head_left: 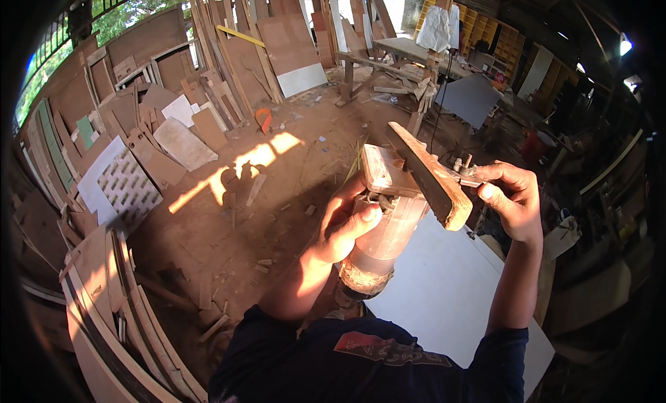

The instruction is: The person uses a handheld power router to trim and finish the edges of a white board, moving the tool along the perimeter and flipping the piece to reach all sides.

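Note:
My left hand [347, 229] is wrapped round the body of a dusty trim router [390, 231], which is held with its flat base plate [386, 170] upward. A slanting wooden bar [431, 175] crosses beside the base plate, its near end worn and lit by the sun. My right hand [512, 198] pinches a small metal fitting [469, 171] with an upright screw, at the right side of the bar. Whether the fitting is joined to the bar cannot be made out. The router's dark lower end [364, 285] points toward my chest.
A large white board [444, 285] lies under my arms. Curved wooden strips [118, 313] stand at the lower left. Wood panels [184, 139] lean along the left wall, and scraps litter the dirt floor [277, 188]. A workbench [409, 50] stands at the back.

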The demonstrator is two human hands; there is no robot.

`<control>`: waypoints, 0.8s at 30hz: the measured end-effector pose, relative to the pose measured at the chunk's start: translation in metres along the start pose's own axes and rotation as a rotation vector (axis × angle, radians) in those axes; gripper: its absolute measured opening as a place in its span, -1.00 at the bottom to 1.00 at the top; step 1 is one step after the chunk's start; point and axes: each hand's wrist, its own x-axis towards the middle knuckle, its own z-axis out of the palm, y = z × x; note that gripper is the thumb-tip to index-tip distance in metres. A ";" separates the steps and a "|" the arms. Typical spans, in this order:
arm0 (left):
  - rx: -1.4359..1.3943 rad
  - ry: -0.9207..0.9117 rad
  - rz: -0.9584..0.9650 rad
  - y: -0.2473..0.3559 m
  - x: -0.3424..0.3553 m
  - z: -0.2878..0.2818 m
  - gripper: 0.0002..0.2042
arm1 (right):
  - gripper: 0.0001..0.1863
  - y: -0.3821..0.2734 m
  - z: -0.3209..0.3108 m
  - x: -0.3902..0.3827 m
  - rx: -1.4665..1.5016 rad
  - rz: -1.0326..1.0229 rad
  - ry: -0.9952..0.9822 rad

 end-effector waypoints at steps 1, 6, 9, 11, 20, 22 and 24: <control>0.002 -0.002 0.000 0.001 0.000 0.001 -0.38 | -0.66 -0.003 0.000 0.000 0.009 0.012 -0.001; 0.006 0.002 -0.019 0.008 -0.001 0.000 -0.37 | -0.69 -0.011 0.004 0.000 0.034 -0.002 0.006; 0.011 -0.007 -0.009 0.005 -0.001 -0.002 -0.37 | -0.71 -0.015 0.002 -0.003 0.021 0.014 0.006; -0.001 0.001 -0.019 0.007 -0.002 -0.001 -0.37 | -0.71 -0.013 0.004 -0.004 0.049 0.006 0.026; -0.054 -0.013 -0.045 0.009 0.000 0.001 -0.39 | -0.73 -0.015 0.001 -0.004 0.039 -0.010 0.009; -0.043 -0.012 -0.027 0.009 0.001 0.000 -0.39 | -0.73 -0.015 0.002 -0.004 0.049 -0.014 0.011; -0.037 -0.039 -0.010 0.011 0.003 0.001 -0.40 | -0.73 -0.017 0.003 -0.004 0.061 -0.018 0.011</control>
